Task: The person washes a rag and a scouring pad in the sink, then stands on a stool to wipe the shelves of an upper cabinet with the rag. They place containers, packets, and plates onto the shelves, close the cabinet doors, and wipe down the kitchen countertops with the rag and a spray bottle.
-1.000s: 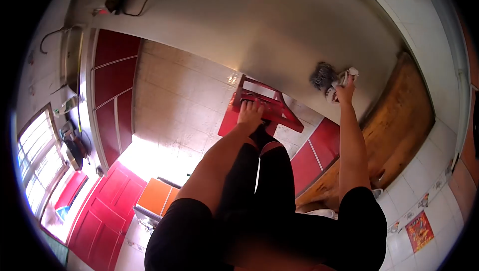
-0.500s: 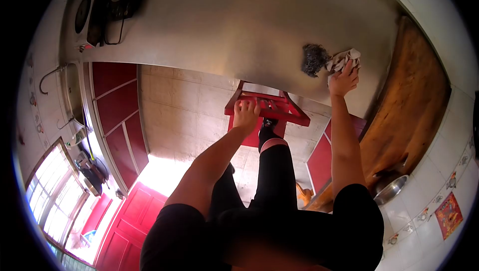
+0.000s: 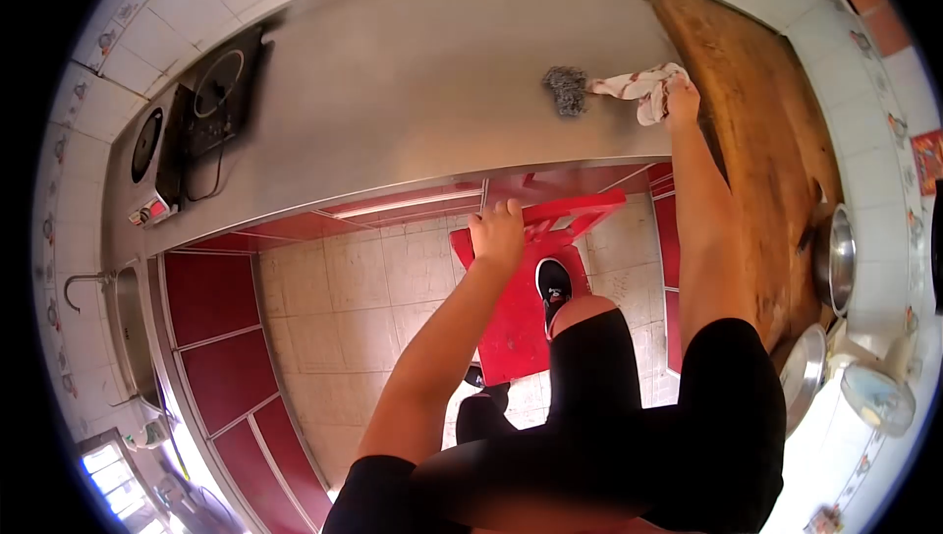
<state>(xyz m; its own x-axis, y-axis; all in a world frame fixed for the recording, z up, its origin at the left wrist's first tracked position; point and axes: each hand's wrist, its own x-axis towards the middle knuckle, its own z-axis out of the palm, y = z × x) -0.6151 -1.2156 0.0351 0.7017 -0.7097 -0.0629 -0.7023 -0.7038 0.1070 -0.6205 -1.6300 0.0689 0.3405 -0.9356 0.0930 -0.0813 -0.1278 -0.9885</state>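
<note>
On the grey metal counter [image 3: 413, 72], near its right end, my right hand [image 3: 682, 102] is closed on a crumpled white cloth [image 3: 643, 87] with reddish marks. The cloth's left end reaches a grey scouring pad [image 3: 566, 90]. My left hand [image 3: 498, 233] has its fingers wrapped over the top of the backrest of a red chair [image 3: 516, 333], below the counter's front edge. One foot in a black shoe [image 3: 553, 281] rests on the chair's seat.
A black cooktop [image 3: 218, 92] and a second burner unit [image 3: 149, 151] stand at the counter's left. A wooden board [image 3: 766, 121] lies at the right, with metal bowls [image 3: 837, 259] beside it. The sink [image 3: 133, 328] is at far left; red cabinets [image 3: 221, 298] stand below.
The view has shifted, showing more of the counter and back wall. My right hand has moved the cloth rightward, away from the pad, stretching it out. One foot is now on the chair seat.
</note>
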